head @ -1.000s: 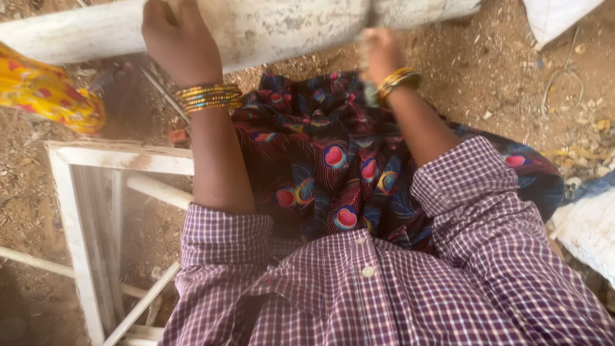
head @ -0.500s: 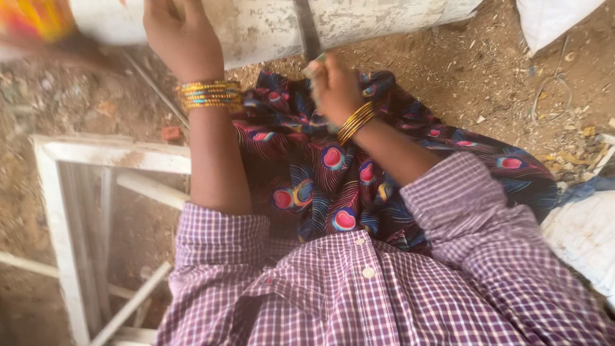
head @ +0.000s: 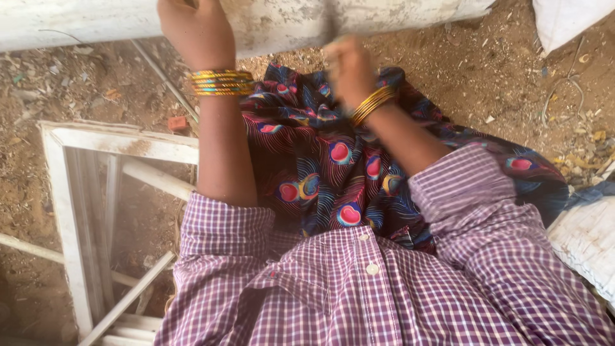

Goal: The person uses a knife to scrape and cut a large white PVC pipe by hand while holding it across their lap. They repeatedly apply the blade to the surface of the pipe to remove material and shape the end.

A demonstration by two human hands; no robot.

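Head view: a long white-painted plank [head: 275,22], chipped and streaked with dirt, is laid across the top of the picture, over bare sandy ground. The left hand [head: 195,29] is pressed flat on the near face of the plank, palm down; its fingers are cut off by the upper edge, so it cannot be told whether they are spread or curled over the far side. A stack of gold bangles [head: 221,82] is worn on that wrist. The right hand [head: 346,64] is held just below the plank, blurred, with its fingers drawn together into a loose fist. A thin dark shape is seen rising from that fist across the plank, but it is too smeared for its kind to be told, and whether it is clamped in the hand cannot be told either. Gold bangles [head: 371,104] are worn on the right wrist as well.

Beneath both forearms a dark skirt [head: 333,166] printed with peacock-feather eyes is spread over the lap. Nearer the camera a purple-and-white checked shirt [head: 359,288] with rolled sleeves is seen. To the left of the skirt an old white window frame [head: 115,144] lies flat on the soil, and near its upper corner a small piece of red brick [head: 177,123] is found. A white sack [head: 567,19] is seen at the upper right corner.
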